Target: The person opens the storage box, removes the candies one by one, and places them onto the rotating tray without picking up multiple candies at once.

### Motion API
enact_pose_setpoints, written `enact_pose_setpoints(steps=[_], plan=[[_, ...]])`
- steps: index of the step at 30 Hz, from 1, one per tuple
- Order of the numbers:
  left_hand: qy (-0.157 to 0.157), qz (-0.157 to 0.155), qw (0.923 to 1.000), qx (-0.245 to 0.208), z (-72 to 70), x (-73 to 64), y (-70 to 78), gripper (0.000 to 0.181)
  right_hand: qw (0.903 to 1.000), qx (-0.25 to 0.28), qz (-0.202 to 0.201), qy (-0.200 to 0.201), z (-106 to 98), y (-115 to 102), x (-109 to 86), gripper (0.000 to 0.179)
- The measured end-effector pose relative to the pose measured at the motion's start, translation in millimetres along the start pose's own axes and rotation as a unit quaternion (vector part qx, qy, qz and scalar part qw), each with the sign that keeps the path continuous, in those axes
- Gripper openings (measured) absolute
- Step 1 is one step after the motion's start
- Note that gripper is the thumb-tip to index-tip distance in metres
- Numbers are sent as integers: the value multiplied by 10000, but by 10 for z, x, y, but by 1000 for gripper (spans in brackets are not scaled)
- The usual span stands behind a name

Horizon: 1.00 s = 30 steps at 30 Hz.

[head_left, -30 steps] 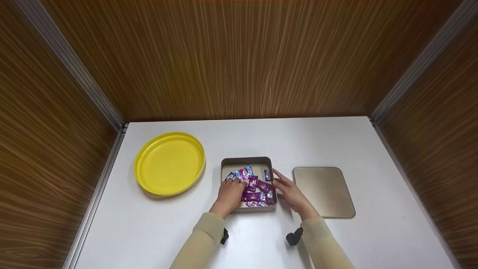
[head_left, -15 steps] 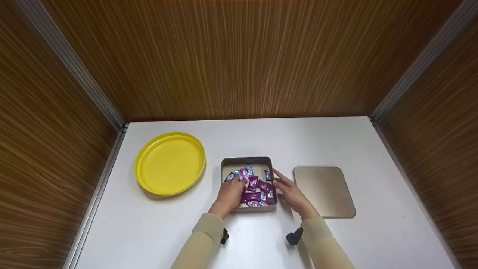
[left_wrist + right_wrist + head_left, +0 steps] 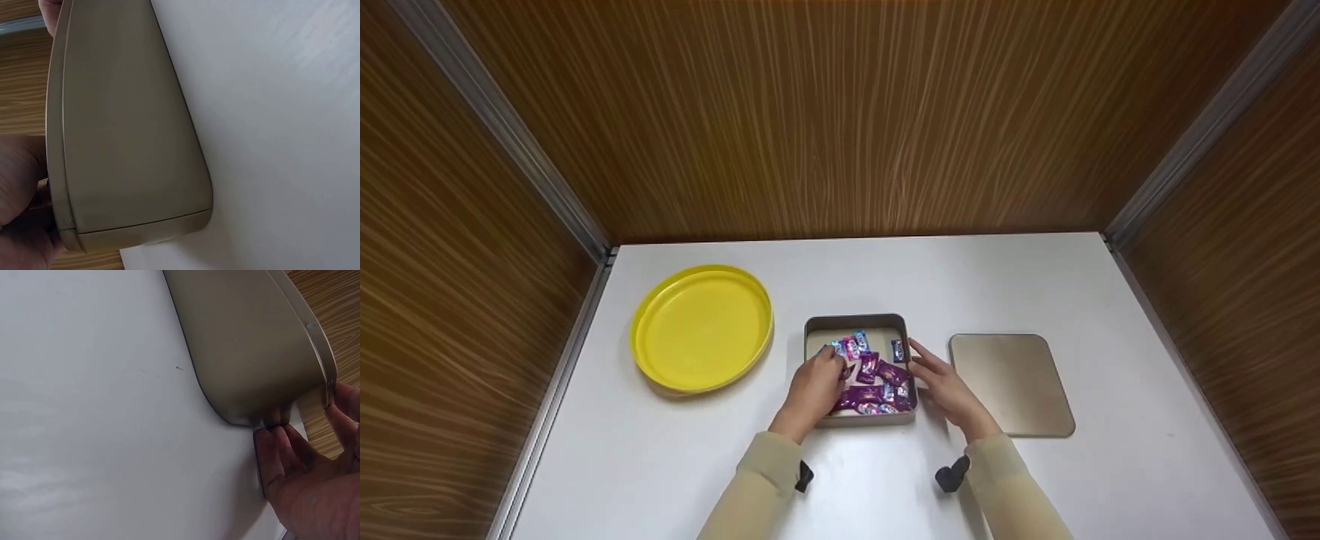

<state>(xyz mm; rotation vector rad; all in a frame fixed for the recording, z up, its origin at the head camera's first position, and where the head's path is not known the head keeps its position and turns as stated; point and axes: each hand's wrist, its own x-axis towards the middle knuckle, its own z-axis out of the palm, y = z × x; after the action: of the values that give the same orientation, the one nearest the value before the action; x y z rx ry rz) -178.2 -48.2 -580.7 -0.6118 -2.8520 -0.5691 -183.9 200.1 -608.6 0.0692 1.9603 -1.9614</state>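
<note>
A square metal tin stands on the white table, with several wrapped candies in purple, blue and pink inside it. My left hand reaches over its near left wall. The fingers are curled, and a bit of purple wrapper shows by the thumb, so they seem to pinch a candy; most of it is hidden. In the left wrist view the tin's wall covers part of that hand. My right hand touches the tin's right side with its fingers extended, as the right wrist view also shows.
On the left of the table lies a round yellow tray with a raised rim. A flat metal lid lies right of the tin, just beyond my right hand. Wood-grain panels enclose the table at the back and sides.
My left hand has drawn its fingers together among the candies and shifted slightly left and toward me. My right hand, the tin and the tray have stayed in place.
</note>
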Motion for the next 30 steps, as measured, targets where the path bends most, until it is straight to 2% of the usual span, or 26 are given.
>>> enact_pose_setpoints(steps=[3, 10, 17, 21, 26, 30], plan=[[260, -9, 9996, -108, -86, -34, -19, 18, 10000, -7, 9, -3, -3, 1, -3, 55], [776, -305, 9929, -854, -313, -79, -172, 25, 10000, -82, -44, 27, -23, 10, 17, 54], [1505, -651, 9788, -1225, -478, -127, -428, 21, 9998, -184, 86, 57, -34, 12, -14, 55], [1788, -794, 9707, -1395, -540, -186, -614, 19, 9998, -177, 112, 51, -34, 9, -19, 55], [1915, -1192, 9622, -1525, -596, -267, -863, 20, 9998, -180, 104, 52, -32, -3, -34, 55], [1804, -1832, 9568, -1357, -633, -315, -1046, 23, 9998, -192, 96, 52, -31, -4, -34, 56]])
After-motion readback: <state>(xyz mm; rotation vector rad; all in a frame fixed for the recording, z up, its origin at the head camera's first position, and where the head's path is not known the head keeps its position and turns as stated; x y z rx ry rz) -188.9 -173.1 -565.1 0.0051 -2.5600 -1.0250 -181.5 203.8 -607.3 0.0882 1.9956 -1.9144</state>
